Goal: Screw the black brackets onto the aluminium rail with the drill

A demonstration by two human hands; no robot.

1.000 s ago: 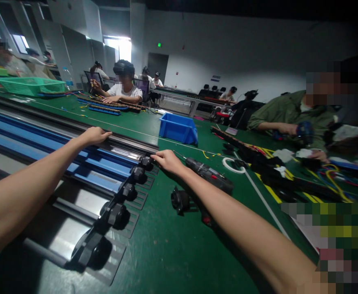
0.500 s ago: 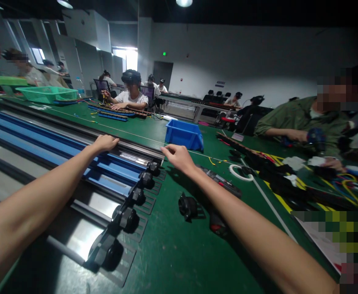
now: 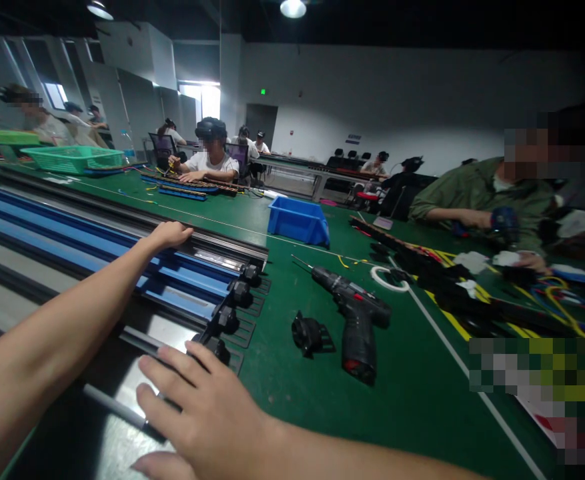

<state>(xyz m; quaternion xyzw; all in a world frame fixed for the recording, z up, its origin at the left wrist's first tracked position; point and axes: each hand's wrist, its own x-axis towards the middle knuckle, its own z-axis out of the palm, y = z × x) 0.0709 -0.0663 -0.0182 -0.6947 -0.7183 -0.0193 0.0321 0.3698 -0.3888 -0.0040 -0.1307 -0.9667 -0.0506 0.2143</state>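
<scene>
The left hand point(image 3: 171, 235) rests with its fingers bent down at the far dark rail point(image 3: 229, 247), which is long, straight and shiny like metal; whether it grips the rail, I cannot tell. The right hand point(image 3: 212, 407) is nearer, its fingers spread wide and a little bent over the near end of the row of black fittings point(image 3: 242, 293); a contact cannot be judged. These fittings are rounded and faceted, seemingly of plastic, with flat slotted tabs point(image 3: 242, 331) pointing out over the desk point(image 3: 282, 393). Between the hands run smooth blue rails point(image 3: 192, 268), parallel to the dark one, and a bright, reflecting silver sheet point(image 3: 172, 328). Under the right hand's fingers, a grey rod point(image 3: 115, 405) reaches out to the left. The rail ends make a slanting edge, and beyond this edge green desk surface stretches right of the right hand, up to a loose black fitting point(image 3: 308, 335) and a matte black drill point(image 3: 355, 307) lying on its side, its thin bit towards the rails. Beyond both hands, a strip of desk separates the dark rail from a blue bin point(image 3: 299, 227) with straight walls.
</scene>
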